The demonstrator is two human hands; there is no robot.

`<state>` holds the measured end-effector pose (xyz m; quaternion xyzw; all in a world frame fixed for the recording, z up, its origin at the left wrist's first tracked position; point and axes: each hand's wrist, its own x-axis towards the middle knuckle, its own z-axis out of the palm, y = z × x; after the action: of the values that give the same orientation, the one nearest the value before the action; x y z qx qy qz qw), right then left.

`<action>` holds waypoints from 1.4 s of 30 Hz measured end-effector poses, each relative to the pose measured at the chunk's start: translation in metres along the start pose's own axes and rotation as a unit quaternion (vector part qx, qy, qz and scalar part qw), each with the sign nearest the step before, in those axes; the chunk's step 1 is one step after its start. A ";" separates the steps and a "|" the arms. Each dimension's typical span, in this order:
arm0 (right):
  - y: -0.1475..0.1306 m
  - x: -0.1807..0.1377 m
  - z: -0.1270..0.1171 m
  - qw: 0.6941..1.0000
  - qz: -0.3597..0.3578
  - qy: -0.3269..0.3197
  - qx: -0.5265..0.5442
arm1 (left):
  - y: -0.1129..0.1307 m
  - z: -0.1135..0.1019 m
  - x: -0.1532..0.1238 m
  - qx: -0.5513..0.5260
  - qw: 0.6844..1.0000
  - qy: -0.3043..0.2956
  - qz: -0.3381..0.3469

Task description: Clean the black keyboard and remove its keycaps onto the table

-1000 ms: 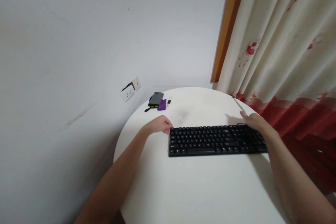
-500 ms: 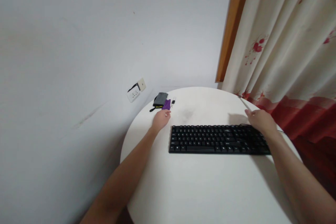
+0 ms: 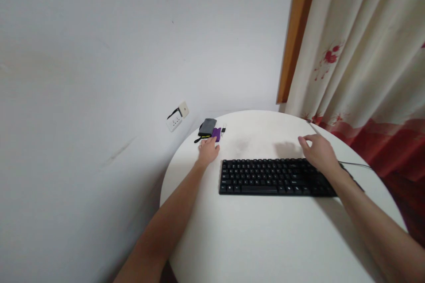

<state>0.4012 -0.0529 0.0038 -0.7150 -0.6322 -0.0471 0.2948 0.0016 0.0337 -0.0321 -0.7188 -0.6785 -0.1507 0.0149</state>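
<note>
A black keyboard [image 3: 272,177] lies across the middle of a round white table [image 3: 265,239]. My left hand [image 3: 208,150] reaches to the table's far left edge, its fingertips at a purple item [image 3: 217,133] that lies beside a grey pouch [image 3: 207,127]. The fingers look loosely extended, and nothing is held. My right hand [image 3: 318,152] hovers over the keyboard's right end with fingers spread and slightly curled, holding nothing.
A small black and white object [image 3: 223,130] lies right of the purple item. The keyboard cable [image 3: 355,165] runs off to the right. A wall socket with a plug [image 3: 177,116] sits on the white wall. A floral curtain [image 3: 365,66] hangs at the right.
My left hand has left the keyboard's left end and moved back to the purple item. My right hand has shifted slightly left over the keyboard's right end.
</note>
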 end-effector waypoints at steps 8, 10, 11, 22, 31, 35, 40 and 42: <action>-0.016 -0.007 0.005 0.998 -0.046 0.016 0.038 | 0.011 -0.016 -0.008 0.014 1.000 0.002 -0.021; -0.021 -0.010 0.006 0.997 -0.060 0.015 0.052 | 0.009 -0.021 -0.010 0.000 1.000 0.000 -0.030; -0.024 -0.011 0.006 0.996 -0.066 0.013 0.060 | 0.008 -0.024 -0.011 -0.010 0.999 -0.001 -0.034; -0.061 -0.030 -0.004 0.964 -0.147 0.058 0.214 | 0.034 -0.068 -0.027 -0.237 0.969 0.060 -0.022; -0.110 -0.066 -0.003 0.865 -0.097 -0.108 0.480 | 0.080 -0.098 -0.074 -0.513 0.828 -0.179 0.137; -0.125 -0.077 -0.002 0.824 -0.066 -0.175 0.535 | 0.092 -0.099 -0.085 -0.530 0.797 -0.232 0.173; -0.125 -0.077 -0.002 0.837 -0.038 -0.170 0.519 | 0.096 -0.093 -0.084 -0.558 0.778 -0.237 0.164; -0.123 -0.075 -0.002 0.837 -0.028 -0.175 0.518 | 0.095 -0.089 -0.083 -0.571 0.772 -0.236 0.150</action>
<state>0.2725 -0.1162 0.0165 -0.4359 -0.6250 0.4048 0.5055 0.0747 -0.0744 0.0510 -0.7010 -0.3333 -0.3313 -0.5364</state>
